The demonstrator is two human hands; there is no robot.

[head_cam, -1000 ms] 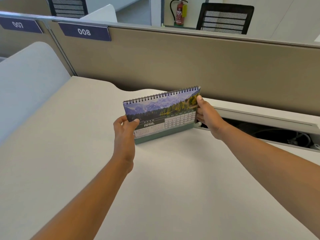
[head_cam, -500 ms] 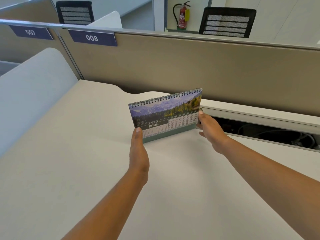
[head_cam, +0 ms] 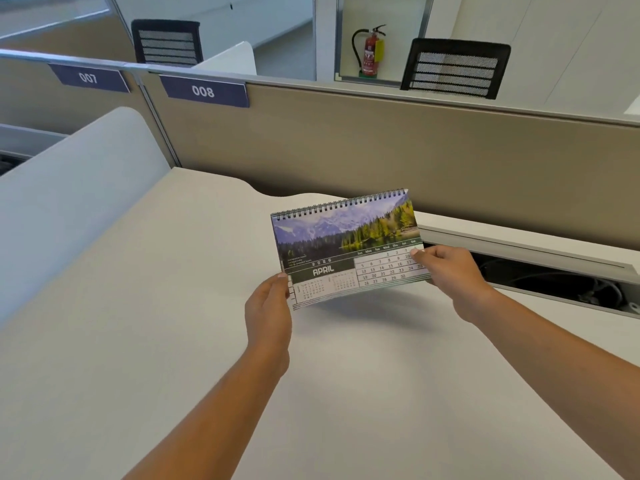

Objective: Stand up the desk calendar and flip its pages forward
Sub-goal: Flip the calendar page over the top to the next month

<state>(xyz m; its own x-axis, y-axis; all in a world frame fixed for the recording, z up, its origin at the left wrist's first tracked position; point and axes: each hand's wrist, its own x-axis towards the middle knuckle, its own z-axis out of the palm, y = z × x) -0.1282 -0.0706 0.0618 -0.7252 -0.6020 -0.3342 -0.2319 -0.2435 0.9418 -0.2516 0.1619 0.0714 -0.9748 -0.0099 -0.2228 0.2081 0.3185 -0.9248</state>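
Note:
The spiral-bound desk calendar (head_cam: pixel 346 237) shows an April page with a mountain and forest photo. It is held upright, its lower page edges lifted a little above the white desk (head_cam: pixel 173 306), with a shadow beneath. My left hand (head_cam: pixel 268 313) touches its lower left corner with thumb and fingertips. My right hand (head_cam: pixel 446 271) pinches the lower right corner of the page. The stand's base behind the pages is hidden.
A beige partition (head_cam: pixel 381 143) with labels 007 and 008 runs behind the desk. An open cable tray (head_cam: pixel 554 278) with wires lies at the right behind my right hand. A curved white divider (head_cam: pixel 79 188) rises on the left. Black chairs and a fire extinguisher stand beyond.
The calendar's green base, seen resting on the desk earlier, no longer shows; the pages' lower edge has swung up toward me. My right hand moved down to the lower right corner.

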